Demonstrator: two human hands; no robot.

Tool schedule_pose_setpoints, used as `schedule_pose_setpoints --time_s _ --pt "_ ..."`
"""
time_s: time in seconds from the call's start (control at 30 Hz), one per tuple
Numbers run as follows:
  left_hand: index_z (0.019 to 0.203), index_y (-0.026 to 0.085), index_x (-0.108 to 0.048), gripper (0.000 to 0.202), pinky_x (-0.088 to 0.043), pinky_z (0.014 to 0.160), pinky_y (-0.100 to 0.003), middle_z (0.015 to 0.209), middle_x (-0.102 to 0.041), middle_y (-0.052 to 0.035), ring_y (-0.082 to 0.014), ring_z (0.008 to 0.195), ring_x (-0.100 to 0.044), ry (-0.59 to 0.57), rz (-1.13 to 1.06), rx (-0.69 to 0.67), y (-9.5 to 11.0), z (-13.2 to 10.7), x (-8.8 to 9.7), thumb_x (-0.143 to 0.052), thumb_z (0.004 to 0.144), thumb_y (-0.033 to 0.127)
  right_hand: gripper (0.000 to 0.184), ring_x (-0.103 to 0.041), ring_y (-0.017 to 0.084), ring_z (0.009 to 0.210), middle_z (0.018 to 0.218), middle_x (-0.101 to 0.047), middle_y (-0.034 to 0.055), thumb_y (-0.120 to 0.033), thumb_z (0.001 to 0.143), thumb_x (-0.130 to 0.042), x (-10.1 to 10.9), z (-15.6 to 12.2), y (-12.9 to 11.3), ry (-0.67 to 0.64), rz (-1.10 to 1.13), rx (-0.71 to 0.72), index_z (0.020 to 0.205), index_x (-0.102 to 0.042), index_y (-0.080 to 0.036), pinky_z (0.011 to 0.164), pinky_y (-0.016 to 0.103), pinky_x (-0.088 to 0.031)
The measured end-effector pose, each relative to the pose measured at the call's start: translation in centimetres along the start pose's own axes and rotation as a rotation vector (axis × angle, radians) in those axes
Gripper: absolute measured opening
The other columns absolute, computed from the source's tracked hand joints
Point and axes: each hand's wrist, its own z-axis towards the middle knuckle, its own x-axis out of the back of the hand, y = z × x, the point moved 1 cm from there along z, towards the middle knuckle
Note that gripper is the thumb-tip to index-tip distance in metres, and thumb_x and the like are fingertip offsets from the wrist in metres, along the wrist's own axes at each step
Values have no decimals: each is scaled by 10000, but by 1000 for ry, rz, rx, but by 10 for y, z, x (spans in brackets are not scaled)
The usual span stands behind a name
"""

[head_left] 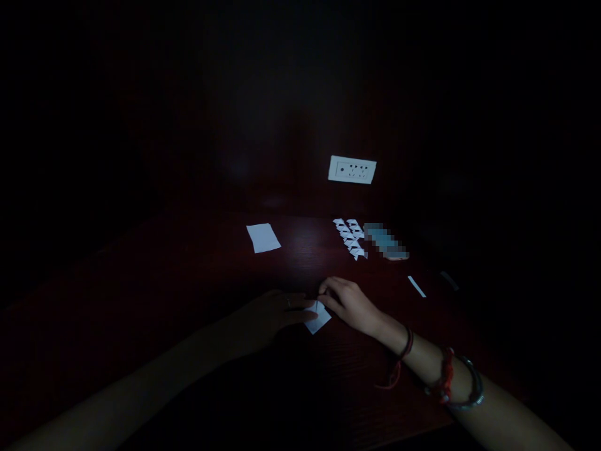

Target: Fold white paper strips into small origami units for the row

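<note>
The scene is very dark. On a dark red wooden table [188, 275], both my hands meet over a small white piece of paper [319, 321]. My left hand [270, 313] lies on the paper's left edge, fingers pressed down on it. My right hand [350, 304] has its fingers curled and pinched on the paper's upper right part. Red string bracelets and a metal bangle circle my right wrist. Most of the paper is hidden under the fingers.
A white paper square [263, 237] lies further back on the table. A cluster of several small folded white pieces [350, 237] sits beside a blurred rectangular object [385, 242]. A thin white strip [416, 286] lies to the right. A white wall socket [352, 170] is behind.
</note>
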Motion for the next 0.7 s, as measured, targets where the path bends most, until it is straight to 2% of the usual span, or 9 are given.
schedule_pose_setpoints --time_s 0.13,0.27,0.5,0.7 --pt "1265 279 -299 625 -245 959 -381 1332 -296 12 -185 1217 -249 -18 -22 -22 -9 -4 -2 -365 731 -39 172 -501 100 757 827 -524 35 -209 844 -404 10 -3 -1 -89 -5 154 881 -561 -149 685 198 -405" --pt "1245 273 -336 616 -264 953 -377 1320 -320 12 -184 1213 -258 20 -99 -57 -14 -5 -1 -374 716 -39 196 -511 105 806 896 -529 38 -181 832 -424 14 -8 -2 -175 -112 258 929 -594 -174 741 218 -398" --pt "1250 281 -324 646 -276 949 -384 1326 -309 18 -180 1211 -259 -8 -101 -49 -12 -1 2 -360 704 -64 234 -507 132 883 961 -556 36 -138 804 -456 11 -10 0 -214 -189 367 985 -591 -200 800 272 -388" --pt "1253 288 -318 639 -260 961 -394 1316 -327 19 -188 1211 -264 -12 -86 -58 -15 0 -5 -392 714 -47 273 -507 129 903 964 -572 33 -119 808 -438 11 -10 1 -234 -168 378 1041 -559 -193 808 266 -394"
